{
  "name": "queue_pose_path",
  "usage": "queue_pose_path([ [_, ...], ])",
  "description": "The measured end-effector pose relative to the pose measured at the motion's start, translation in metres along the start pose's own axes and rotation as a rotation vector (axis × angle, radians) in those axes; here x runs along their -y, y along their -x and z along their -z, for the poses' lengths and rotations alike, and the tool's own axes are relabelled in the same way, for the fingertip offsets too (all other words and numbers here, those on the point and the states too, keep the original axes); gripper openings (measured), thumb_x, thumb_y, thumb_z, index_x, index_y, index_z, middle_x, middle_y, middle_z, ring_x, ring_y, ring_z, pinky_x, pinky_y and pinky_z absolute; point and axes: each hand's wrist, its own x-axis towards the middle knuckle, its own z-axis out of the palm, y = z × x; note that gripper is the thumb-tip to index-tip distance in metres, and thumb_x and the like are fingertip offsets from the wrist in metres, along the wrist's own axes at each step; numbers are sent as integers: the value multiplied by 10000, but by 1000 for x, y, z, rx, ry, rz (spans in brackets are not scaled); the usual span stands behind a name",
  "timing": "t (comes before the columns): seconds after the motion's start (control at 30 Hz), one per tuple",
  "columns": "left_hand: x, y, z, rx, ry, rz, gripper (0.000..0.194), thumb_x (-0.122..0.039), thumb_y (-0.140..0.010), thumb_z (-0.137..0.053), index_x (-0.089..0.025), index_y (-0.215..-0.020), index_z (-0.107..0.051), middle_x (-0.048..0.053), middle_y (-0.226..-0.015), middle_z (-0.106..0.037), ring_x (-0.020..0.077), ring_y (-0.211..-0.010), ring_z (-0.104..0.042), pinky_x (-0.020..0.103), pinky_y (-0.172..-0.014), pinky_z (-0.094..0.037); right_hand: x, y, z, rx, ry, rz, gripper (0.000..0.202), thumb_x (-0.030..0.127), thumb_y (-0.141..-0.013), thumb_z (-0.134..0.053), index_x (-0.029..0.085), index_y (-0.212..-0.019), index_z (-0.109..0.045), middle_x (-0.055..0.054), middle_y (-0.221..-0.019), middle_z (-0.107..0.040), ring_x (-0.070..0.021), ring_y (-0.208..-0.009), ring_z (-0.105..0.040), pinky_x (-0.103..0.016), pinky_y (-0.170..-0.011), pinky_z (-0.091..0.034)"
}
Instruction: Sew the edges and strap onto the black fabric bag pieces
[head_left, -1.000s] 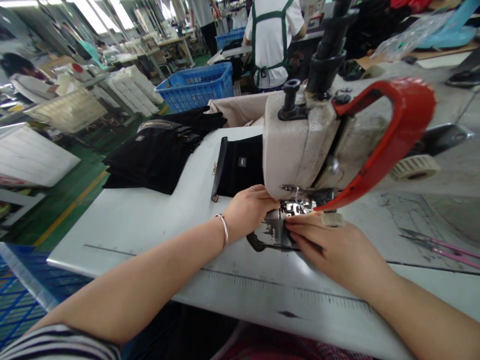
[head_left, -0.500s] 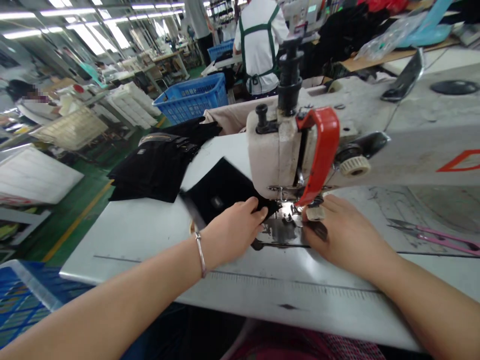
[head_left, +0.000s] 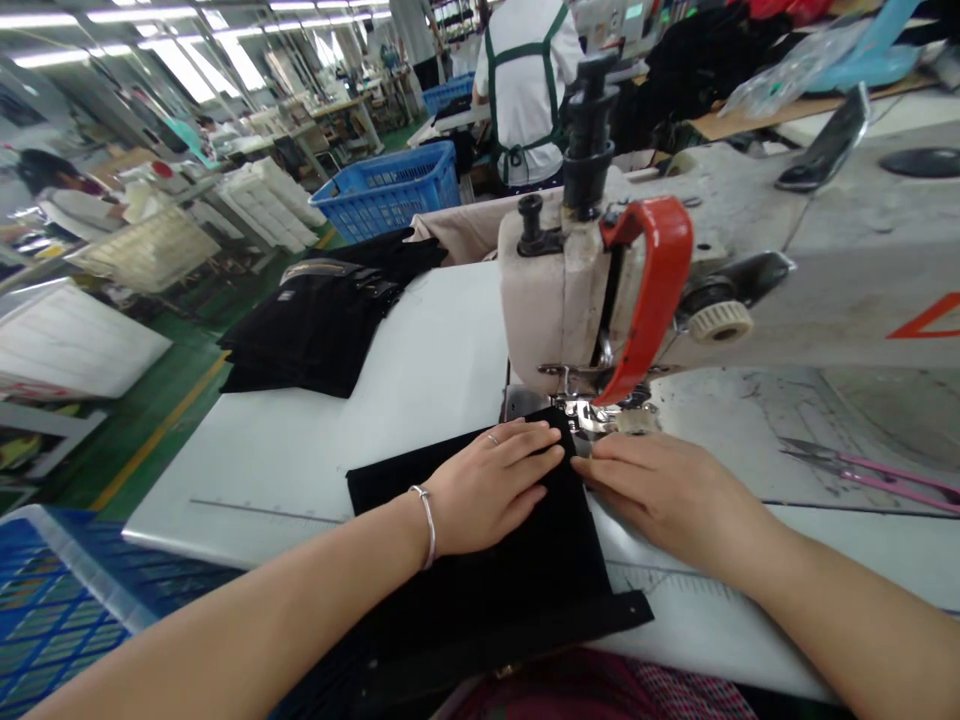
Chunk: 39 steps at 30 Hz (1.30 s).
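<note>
A black fabric piece [head_left: 517,570] lies on the sewing machine's bed and hangs over the table's front edge, its top corner close by the presser foot [head_left: 585,412]. Flat on its upper part rests my left hand [head_left: 491,485], fingers stretched out; it wears a ring and a bracelet. At the fabric's right edge is my right hand [head_left: 660,490], its fingers extended toward the cloth, just in front of the presser foot. Whether its fingertips press on the fabric edge is hard to make out. The sewing machine [head_left: 555,310] with its red guard [head_left: 667,270] stands above both hands.
Pink-handled thread snips [head_left: 877,470] lie right of the machine bed. A stack of black garment pieces [head_left: 307,330] sits at the table's far left. Blue crates [head_left: 390,190] stand behind and at the lower left. A person [head_left: 525,90] in a green-strapped apron works ahead.
The black fabric has come from left of the needle toward me and is turned, now spreading over the front edge. My left hand has flattened onto it; my right hand has drawn slightly back.
</note>
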Motion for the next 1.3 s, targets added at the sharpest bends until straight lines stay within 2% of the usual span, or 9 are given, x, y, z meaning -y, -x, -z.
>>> queue_pose_path([
  [0.2, 16, -11, 13, 53, -18, -20, 389, -204, -955, -455, -142, -1338, -490, 110, -1412, -513, 210, -1349, -434, 442, -1145, -386, 0, -4, 9, 86, -212, -46, 183, 199, -943, -506, 210, -925, -688, -22, -860, -641, -174, -806, -580, -320, -693, -427],
  [0.37, -32, -3, 36, 198, 44, 54, 340, -298, -976, -467, -150, -1261, -578, 86, -1299, -611, 211, -1249, -533, 399, -1108, -443, -1, -4, 25, 293, -489, 18, 266, 87, -861, -560, 276, -976, -707, 11, -943, -667, -145, -869, -603, -289, -738, -436],
  [0.43, -56, 8, 39, 189, 73, 89, 357, -334, -972, -475, -150, -1260, -578, 90, -1293, -614, 215, -1234, -547, 399, -1111, -447, 2, -2, 27, 362, -518, 57, 264, 68, -816, -586, 290, -875, -719, 37, -862, -672, -140, -803, -603, -296, -717, -424],
  [0.63, -92, 34, 14, 20, 96, 223, 458, -288, -929, -557, -133, -1353, -481, 114, -1393, -533, 233, -1351, -440, 427, -1159, -394, 14, 5, 30, 383, -482, 84, 262, 61, -764, -592, 217, -555, -577, 76, -632, -620, -101, -638, -546, -310, -711, -385],
  [0.83, -94, 34, -10, -77, 181, 299, 443, -216, -916, -550, -166, -1352, -488, 94, -1402, -527, 220, -1352, -441, 452, -1168, -375, 18, 7, 30, 350, -478, 96, 248, 42, -710, -567, 204, -524, -540, 79, -575, -596, -98, -608, -541, -341, -754, -370],
  [1.0, -91, 33, -13, -49, 134, 231, 461, -234, -900, -570, -135, -1346, -506, 112, -1377, -547, 243, -1341, -451, 462, -1157, -389, 18, 8, 33, 378, -477, 99, 237, 45, -705, -568, 205, -531, -547, 77, -579, -587, -103, -611, -533, -349, -771, -390],
  [1.1, -91, 31, -12, -40, 71, 183, 464, -245, -895, -579, -107, -1334, -517, 125, -1355, -566, 258, -1329, -464, 459, -1145, -407, 15, 5, 34, 313, -464, 25, 220, 59, -740, -566, 230, -618, -628, 44, -683, -628, -132, -704, -566, -329, -738, -434],
  [1.17, -90, 29, -11, -42, 53, 166, 432, -268, -909, -567, -113, -1310, -539, 120, -1329, -588, 253, -1308, -490, 450, -1141, -416, 12, 3, 30, 188, -400, -26, 236, 78, -801, -536, 239, -833, -705, -9, -898, -677, -176, -879, -595, -354, -798, -472],
  [1.3, -82, 25, -8, -54, 64, 151, 399, -299, -920, -557, -124, -1279, -564, 112, -1296, -613, 235, -1284, -514, 428, -1146, -410, 6, 3, 17, 85, -261, 22, 329, 104, -885, -476, 224, -1108, -686, -68, -1156, -658, -224, -1044, -594, -439, -916, -494],
])
